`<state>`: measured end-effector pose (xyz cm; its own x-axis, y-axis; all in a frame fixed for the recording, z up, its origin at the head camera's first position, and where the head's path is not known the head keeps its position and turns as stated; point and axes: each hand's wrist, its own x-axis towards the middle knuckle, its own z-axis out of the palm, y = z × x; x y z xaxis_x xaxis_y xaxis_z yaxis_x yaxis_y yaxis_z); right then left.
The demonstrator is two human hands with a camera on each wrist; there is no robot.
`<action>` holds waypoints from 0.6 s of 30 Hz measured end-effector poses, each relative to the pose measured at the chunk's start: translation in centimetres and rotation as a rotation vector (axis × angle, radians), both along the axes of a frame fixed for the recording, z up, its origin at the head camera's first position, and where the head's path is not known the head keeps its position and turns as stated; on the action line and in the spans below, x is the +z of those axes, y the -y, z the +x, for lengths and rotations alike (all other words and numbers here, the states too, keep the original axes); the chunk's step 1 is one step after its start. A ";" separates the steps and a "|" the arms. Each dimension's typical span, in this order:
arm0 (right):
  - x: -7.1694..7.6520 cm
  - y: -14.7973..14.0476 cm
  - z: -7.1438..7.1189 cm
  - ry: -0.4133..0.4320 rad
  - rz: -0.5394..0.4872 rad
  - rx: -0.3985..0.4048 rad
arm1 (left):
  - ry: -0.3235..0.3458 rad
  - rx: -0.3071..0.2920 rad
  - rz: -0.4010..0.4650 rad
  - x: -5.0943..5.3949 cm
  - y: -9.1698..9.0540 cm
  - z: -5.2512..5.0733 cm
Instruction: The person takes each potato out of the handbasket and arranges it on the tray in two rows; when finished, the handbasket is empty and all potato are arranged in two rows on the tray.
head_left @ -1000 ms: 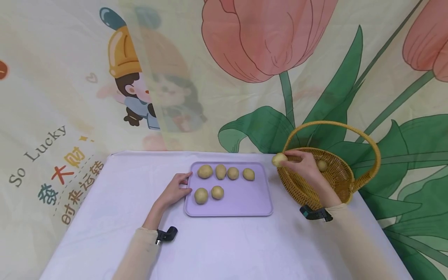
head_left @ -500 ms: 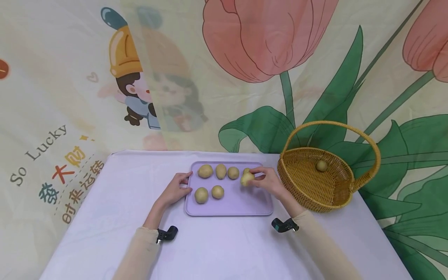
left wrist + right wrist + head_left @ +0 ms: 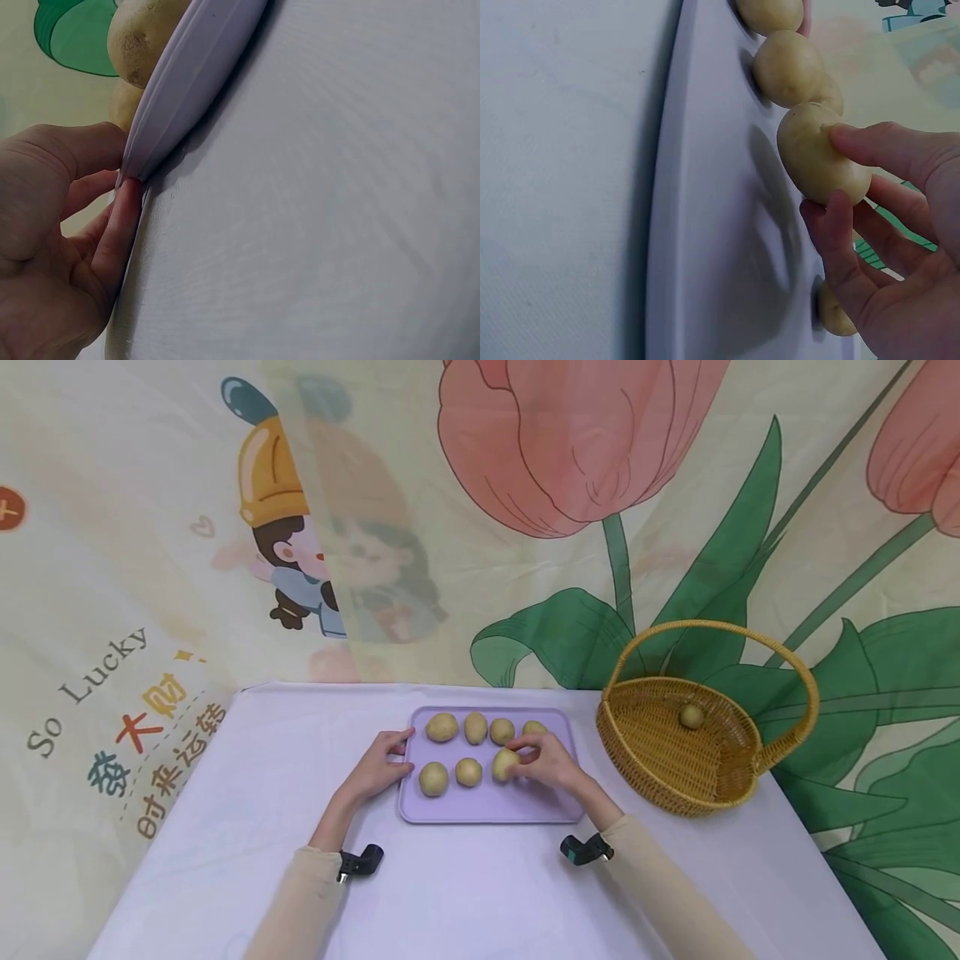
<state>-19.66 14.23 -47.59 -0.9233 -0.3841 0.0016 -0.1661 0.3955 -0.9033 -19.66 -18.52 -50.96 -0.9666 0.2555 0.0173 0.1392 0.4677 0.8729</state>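
In the head view my right hand (image 3: 546, 762) holds a potato (image 3: 506, 765) over the lilac tray (image 3: 487, 810), beside the front row. The right wrist view shows thumb and fingertips pinching this potato (image 3: 817, 154) above its shadow on the tray. My left hand (image 3: 378, 766) grips the tray's left edge, with thumb and fingers at the rim (image 3: 169, 97) in the left wrist view. A back row of several potatoes (image 3: 442, 727) lies on the tray, its rightmost one partly covered by my right hand. Two more potatoes (image 3: 433, 779) lie in front.
A wicker basket (image 3: 637, 760) with a tall arched handle stands right of the tray, one potato (image 3: 692, 717) inside. The white tablecloth (image 3: 465, 893) covers the table. A printed cloth (image 3: 555, 443) hangs behind it.
My right hand has carried the potato from the basket's left rim leftward over the tray, then nearer to the front row. My left hand stays at the tray's edge.
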 end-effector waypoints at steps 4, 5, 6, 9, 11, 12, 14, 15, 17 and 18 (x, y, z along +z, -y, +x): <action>-0.4 0.1 0.0 0.009 0.033 0.039 | -0.003 -0.006 -0.001 -0.1 -0.1 0.0; -0.5 0.2 0.0 0.012 0.034 0.052 | 0.002 -0.004 0.002 0.0 -0.1 0.0; -0.4 0.2 0.1 0.014 0.033 0.068 | 0.001 -0.004 0.000 0.0 -0.1 0.0; -0.3 0.2 0.1 0.007 0.036 0.099 | -0.009 -0.004 -0.007 0.1 -0.1 0.0; -0.2 0.3 0.1 -0.009 0.052 0.100 | -0.017 -0.003 -0.011 0.2 -0.1 0.0; -0.2 0.4 0.0 -0.013 0.058 0.096 | -0.021 -0.004 -0.012 0.2 -0.1 0.0; -0.4 0.4 -0.1 -0.011 0.056 0.088 | -0.027 -0.006 -0.013 0.1 -0.1 0.0; -0.4 0.4 -0.1 -0.004 0.054 0.084 | -0.025 -0.005 -0.012 0.1 -0.1 0.0; -0.5 0.5 -0.2 0.010 0.044 0.076 | -0.022 -0.003 -0.013 0.0 -0.1 -0.1; -0.5 0.5 -0.2 0.015 0.040 0.072 | -0.018 -0.002 -0.012 0.0 0.0 -0.1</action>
<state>-19.86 13.72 -48.12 -0.8933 -0.4486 -0.0285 -0.1820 0.4191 -0.8895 -19.74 -18.47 -50.94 -0.9656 0.2579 0.0315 0.1558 0.4777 0.8646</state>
